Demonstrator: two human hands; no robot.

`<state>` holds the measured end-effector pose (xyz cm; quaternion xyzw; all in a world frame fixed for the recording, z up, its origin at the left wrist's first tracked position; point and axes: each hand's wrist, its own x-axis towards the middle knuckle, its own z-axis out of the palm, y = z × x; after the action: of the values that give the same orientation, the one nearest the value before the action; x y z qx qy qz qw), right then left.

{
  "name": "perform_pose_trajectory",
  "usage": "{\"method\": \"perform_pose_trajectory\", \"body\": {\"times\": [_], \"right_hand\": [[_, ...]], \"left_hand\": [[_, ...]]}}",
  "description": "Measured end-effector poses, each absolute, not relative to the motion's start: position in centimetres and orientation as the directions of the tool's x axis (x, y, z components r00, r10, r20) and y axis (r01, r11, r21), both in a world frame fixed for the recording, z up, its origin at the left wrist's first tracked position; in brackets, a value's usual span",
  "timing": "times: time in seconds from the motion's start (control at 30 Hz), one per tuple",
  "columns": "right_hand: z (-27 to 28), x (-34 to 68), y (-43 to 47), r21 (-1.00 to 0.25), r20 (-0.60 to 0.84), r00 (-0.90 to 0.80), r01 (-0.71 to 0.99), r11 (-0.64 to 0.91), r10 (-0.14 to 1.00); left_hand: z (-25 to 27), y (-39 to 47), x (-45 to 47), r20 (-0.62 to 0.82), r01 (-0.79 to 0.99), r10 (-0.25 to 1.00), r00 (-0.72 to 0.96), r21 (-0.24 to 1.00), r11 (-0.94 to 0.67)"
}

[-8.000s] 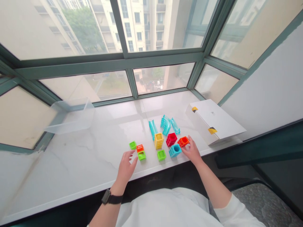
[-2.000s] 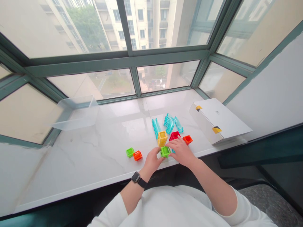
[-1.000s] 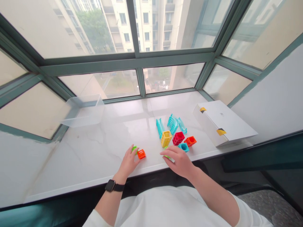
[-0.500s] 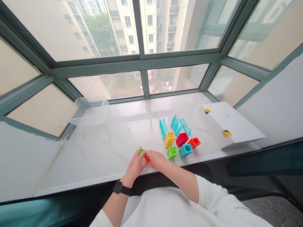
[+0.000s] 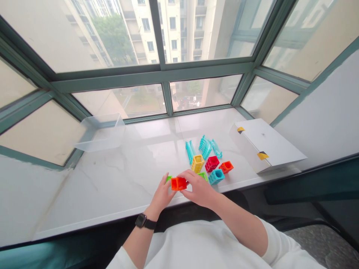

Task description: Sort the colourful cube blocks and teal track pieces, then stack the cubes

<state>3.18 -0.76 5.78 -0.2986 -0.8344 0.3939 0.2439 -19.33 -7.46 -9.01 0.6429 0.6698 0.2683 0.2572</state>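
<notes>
Near the front edge of the sill, my left hand (image 5: 160, 193) grips a small green plastic block (image 5: 168, 178), mostly hidden by the fingers. My right hand (image 5: 199, 187) pinches an orange block (image 5: 178, 183) from the right. The orange piece lies against the left fingertips and shows two hollow-looking parts; whether these are one block or two, I cannot tell. Just behind my right hand, another green block (image 5: 203, 175) is partly covered. Beside it stand a blue block (image 5: 216, 176), a yellow block (image 5: 198, 163), a dark red block (image 5: 212, 163) and an orange-red block (image 5: 226, 166).
Several translucent teal track pieces (image 5: 206, 146) lie behind the blocks. A clear plastic bin (image 5: 102, 144) sits at the back left. On the right is a white box (image 5: 270, 144) with yellow-and-black tape. Green window frames (image 5: 151, 78) border the white sill (image 5: 126, 186).
My right hand has shifted to the right and opened its grip wider, so more of the orange piece shows. It now partly covers the standing green block. The view has moved slightly.
</notes>
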Motion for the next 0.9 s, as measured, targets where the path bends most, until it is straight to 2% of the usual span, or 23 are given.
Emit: {"method": "perform_pose_trajectory", "body": {"times": [0.2,0.3,0.4,0.47,0.53,0.6,0.7,0.9], "right_hand": [[8.8,6.3,-0.3,-0.883,0.265,-0.559,0.186,0.431,0.786],[9.0,7.3,-0.4,-0.919,0.239,-0.509,0.156,0.362,0.827],[8.6,7.5,-0.6,-0.943,0.216,-0.491,0.119,0.311,0.844],[8.3,7.2,-0.8,-0.949,0.217,-0.490,0.098,0.301,0.844],[8.0,6.7,-1.0,-0.948,0.236,-0.491,0.075,0.310,0.839],[7.9,6.2,-1.2,-0.940,0.268,-0.493,0.057,0.337,0.828],[7.9,5.6,-1.4,-0.922,0.312,-0.502,0.047,0.385,0.807],[7.5,5.3,-1.3,-0.915,0.350,-0.556,-0.030,0.403,0.754]], "left_hand": [[-6.1,-6.5,-17.0,0.051,0.753,0.994,-0.097,0.657,0.040],[-2.4,-6.6,-16.2,0.140,0.679,0.981,-0.132,0.734,-0.013],[1.5,-7.3,-15.6,0.075,0.480,0.982,-0.171,0.877,0.016],[3.7,-7.9,-15.2,-0.029,0.230,0.985,-0.170,0.971,0.068],[5.5,-8.4,-14.6,-0.105,-0.032,0.983,-0.152,0.994,0.101],[6.9,-9.0,-14.0,-0.152,-0.213,0.979,-0.138,0.970,0.120],[8.4,-9.5,-13.3,-0.202,-0.325,0.970,-0.133,0.934,0.150],[8.9,-9.6,-13.5,-0.206,-0.344,0.953,-0.224,0.931,0.121]]}}
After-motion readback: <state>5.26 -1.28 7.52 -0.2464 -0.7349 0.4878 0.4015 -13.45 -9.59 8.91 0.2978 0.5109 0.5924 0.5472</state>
